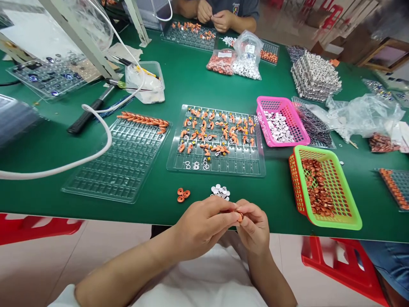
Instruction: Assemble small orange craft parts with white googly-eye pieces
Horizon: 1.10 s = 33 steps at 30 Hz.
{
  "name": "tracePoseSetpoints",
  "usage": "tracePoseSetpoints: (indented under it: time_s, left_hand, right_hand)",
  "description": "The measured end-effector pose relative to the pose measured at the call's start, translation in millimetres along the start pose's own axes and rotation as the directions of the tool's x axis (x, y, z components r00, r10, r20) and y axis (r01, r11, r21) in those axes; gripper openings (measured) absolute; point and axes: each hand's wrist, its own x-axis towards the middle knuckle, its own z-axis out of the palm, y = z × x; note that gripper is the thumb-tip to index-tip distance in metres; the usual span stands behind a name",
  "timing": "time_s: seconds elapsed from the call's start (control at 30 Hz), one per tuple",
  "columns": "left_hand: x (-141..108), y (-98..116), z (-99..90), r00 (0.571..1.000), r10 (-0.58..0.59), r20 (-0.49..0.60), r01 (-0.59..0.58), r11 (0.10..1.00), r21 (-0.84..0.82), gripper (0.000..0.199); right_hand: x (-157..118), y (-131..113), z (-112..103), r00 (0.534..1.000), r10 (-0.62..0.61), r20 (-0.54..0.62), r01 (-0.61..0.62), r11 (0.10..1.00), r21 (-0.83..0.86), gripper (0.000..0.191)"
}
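My left hand and my right hand meet just over the table's near edge. Between their pinched fingertips is a small orange-brown round piece, mostly covered by the fingers. Just beyond the hands lies a loose pile of white discs. To its left sit several orange-brown cupped discs. Farther back, a clear compartment tray carries many curved orange parts with dark and yellow bits, plus a few white rings in its front row.
Left stands another clear tray with stacked orange pieces. A pink basket holds white pieces; a green basket holds orange-brown discs. A hammer and white cable lie left. Across the table, another person's hands work.
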Motion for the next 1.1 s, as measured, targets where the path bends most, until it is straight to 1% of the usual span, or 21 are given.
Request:
tracePoseSetpoints:
  time_s: [0.17, 0.33, 0.47, 0.77, 0.93, 1.1]
  left_hand:
    - [-0.9, 0.5, -0.2, 1.0, -0.009, 0.004, 0.009, 1.0, 0.014, 0.019]
    - [-1.8, 0.8, 0.3, 1.0, -0.021, -0.01, 0.021, 1.0, 0.003, 0.02]
    - [-2.4, -0.1, 0.8, 1.0, -0.027, -0.015, 0.027, 1.0, -0.014, 0.019]
    - [-4.2, -1.7, 2.1, 0.999, -0.025, -0.028, 0.025, 0.999, -0.021, 0.016]
    - [-4.1, -2.1, 2.0, 0.998, -0.053, -0.043, 0.052, 0.998, -0.038, 0.016]
    - [-5.0, -2.3, 2.4, 0.997, -0.056, -0.059, 0.053, 0.997, -0.056, 0.015]
  right_hand:
    - [1.0, 0.4, 2.6, 0.998, 0.056, -0.031, -0.054, 0.998, 0.042, 0.017]
    - [1.3, -0.8, 5.2, 0.995, 0.102, -0.016, -0.099, 0.989, 0.11, 0.015]
    - [0.8, -1.4, 6.0, 0.991, 0.127, -0.033, -0.122, 0.985, 0.121, 0.017]
    - [0.4, -0.3, 7.8, 0.992, 0.12, -0.036, -0.115, 0.984, 0.134, 0.016]
    - [1.0, -0.6, 8.7, 0.99, 0.132, -0.051, -0.126, 0.986, 0.108, 0.017]
    - [0.6, -0.7, 8.0, 0.996, 0.072, -0.049, -0.07, 0.996, 0.056, 0.015]
